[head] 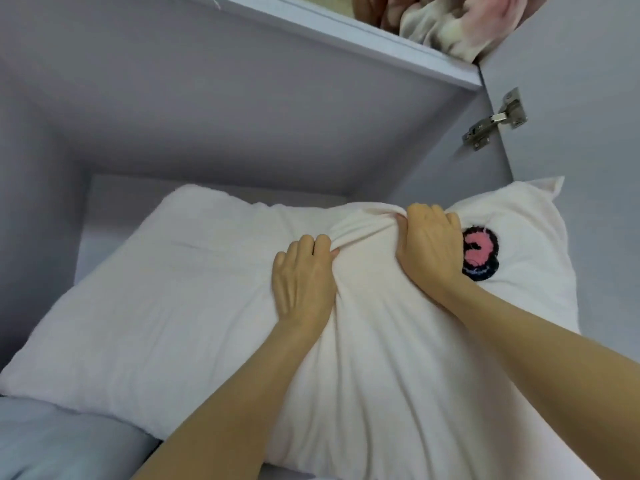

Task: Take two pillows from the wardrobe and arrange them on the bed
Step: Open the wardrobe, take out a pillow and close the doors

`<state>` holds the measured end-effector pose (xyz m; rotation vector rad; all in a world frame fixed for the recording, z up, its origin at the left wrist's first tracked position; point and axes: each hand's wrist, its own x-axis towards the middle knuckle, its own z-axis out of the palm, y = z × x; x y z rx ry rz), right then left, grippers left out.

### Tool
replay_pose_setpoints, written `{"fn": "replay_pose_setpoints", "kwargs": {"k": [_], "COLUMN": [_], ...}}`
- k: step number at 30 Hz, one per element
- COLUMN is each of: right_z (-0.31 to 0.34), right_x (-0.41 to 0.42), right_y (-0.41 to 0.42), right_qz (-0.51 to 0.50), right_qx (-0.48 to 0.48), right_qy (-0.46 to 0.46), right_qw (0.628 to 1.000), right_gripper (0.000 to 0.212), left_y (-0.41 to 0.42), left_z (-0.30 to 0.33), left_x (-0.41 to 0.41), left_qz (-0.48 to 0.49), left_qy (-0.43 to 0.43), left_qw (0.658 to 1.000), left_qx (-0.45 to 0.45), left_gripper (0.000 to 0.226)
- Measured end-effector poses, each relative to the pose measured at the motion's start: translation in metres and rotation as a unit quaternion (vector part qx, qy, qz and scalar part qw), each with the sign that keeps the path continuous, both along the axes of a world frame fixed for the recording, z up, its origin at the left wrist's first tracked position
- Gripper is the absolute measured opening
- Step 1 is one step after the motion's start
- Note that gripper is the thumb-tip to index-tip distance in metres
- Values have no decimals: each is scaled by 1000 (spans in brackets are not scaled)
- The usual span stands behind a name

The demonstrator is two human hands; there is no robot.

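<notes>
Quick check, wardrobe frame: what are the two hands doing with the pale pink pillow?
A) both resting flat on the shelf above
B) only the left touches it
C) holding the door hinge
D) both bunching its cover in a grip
D: the left hand and right hand both clench gathered fabric near the middle of the pillow, with creases radiating from each grip.

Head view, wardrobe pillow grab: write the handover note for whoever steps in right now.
Left hand: closed on a bunch of the pillow's fabric.
Right hand: also gripping that fabric, beside the pink-and-black patch.
The pillow lies in the wardrobe compartment, its near end past the front edge. Whether a second pillow lies under it, I cannot tell.
Done: pillow grasped.
Left: pull it out, fetch the second, arrange both on the bed, which is not clearly in view.
</notes>
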<state>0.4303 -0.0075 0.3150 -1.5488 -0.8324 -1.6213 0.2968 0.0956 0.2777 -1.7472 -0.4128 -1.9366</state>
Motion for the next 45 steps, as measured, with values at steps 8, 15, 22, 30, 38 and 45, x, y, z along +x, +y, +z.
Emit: {"fn": "replay_pose_setpoints", "kwargs": {"k": [8, 15, 22, 30, 38, 45], "right_z": [-58, -140, -252, -349, -419, -490], "right_x": [-79, -96, -87, -111, -173, -222], "right_y": [-132, -225, -370, -586, -781, -858], "right_qz": [25, 24, -36, -233, -447, -459], "right_qx": [119, 138, 173, 62, 91, 157], "right_qy": [-31, 58, 178, 309, 405, 590], "right_qw": [992, 988, 968, 920, 792, 645], "right_gripper": [13, 12, 25, 25, 20, 44], "left_y": [-96, -177, -310, -514, -735, -830], "left_z": [-38, -91, -175, -298, -407, -439], "left_x": [-57, -68, -42, -35, -51, -6], "left_qz": [-81, -140, -286, -519, -656, -565], "left_qy": [-34, 44, 124, 286, 462, 667], "left_qw": [989, 977, 939, 805, 568, 468], "left_qx": [123, 156, 143, -23, -182, -127], "left_gripper": [13, 18, 22, 31, 26, 24]}}
